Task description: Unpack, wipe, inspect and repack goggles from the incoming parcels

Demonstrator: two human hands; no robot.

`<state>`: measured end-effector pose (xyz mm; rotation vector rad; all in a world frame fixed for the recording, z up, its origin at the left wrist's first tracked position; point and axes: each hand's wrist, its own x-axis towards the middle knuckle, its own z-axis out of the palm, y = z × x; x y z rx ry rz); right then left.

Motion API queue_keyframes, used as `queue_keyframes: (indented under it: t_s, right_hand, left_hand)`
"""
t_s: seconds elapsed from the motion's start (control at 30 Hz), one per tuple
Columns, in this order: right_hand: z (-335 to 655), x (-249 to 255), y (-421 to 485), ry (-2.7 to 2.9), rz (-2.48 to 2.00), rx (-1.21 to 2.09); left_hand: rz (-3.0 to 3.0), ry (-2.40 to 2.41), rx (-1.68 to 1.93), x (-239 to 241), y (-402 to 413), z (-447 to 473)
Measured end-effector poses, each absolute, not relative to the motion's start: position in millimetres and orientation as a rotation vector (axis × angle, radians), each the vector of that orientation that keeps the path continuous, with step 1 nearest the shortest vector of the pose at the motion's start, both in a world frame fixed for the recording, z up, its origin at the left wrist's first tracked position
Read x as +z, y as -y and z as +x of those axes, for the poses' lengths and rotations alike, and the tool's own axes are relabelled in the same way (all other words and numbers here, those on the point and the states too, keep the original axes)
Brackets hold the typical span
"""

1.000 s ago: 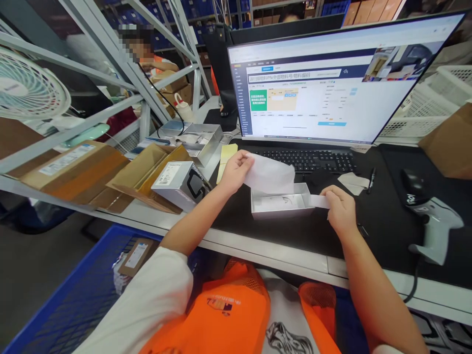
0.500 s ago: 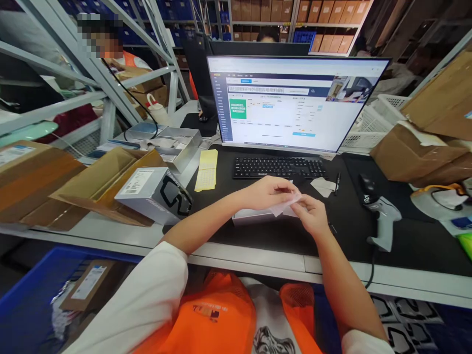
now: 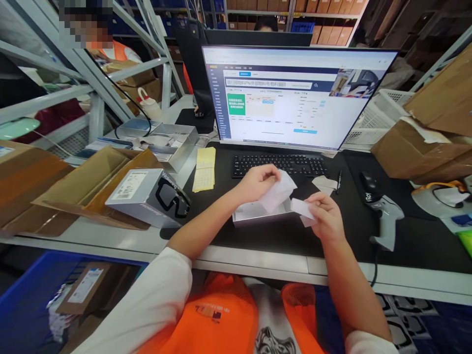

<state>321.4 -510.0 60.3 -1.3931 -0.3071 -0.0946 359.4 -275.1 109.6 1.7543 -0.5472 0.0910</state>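
My left hand point(image 3: 258, 183) pinches a thin, translucent white bag point(image 3: 278, 191), which hangs above an open white box point(image 3: 254, 214) on the black desk mat. To the right of it, my right hand point(image 3: 326, 216) grips a small folded white paper point(image 3: 303, 208) between thumb and fingers. The two hands are apart. Part of the white box's inside is hidden behind the bag. Beside my left forearm stands a grey box with a goggles picture point(image 3: 149, 196).
A monitor point(image 3: 273, 118) and keyboard point(image 3: 276, 165) stand beyond my hands. Yellow sticky labels point(image 3: 204, 169) and opened cardboard boxes point(image 3: 96, 187) lie left. A barcode scanner point(image 3: 385, 216), a pen point(image 3: 339, 182) and a scrap of paper point(image 3: 324, 184) lie right. Another person point(image 3: 118, 51) is at the back left.
My hands have moved apart. The bag is now in my left hand alone, and a folded white paper shows in my right. More of the open white box is visible.
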Motion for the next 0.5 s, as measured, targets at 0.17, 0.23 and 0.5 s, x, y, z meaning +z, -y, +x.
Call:
queue_keyframes:
  t_s: [0.17, 0.23, 0.5]
  right_hand:
    - [315.4, 58.9, 504.5, 0.421, -1.612, -0.185]
    - [312.6, 58.9, 500.2, 0.505, -1.775, -0.309]
    - [315.6, 50.9, 493.0, 0.520, -1.941, -0.799]
  left_hand:
    - [1.810, 0.759, -0.058, 111.2, 277.1, 352.2]
    - [1.825, 0.771, -0.115, 111.8, 280.6, 345.5]
    - [1.941, 0.965, 0.164, 111.9, 283.0, 330.2]
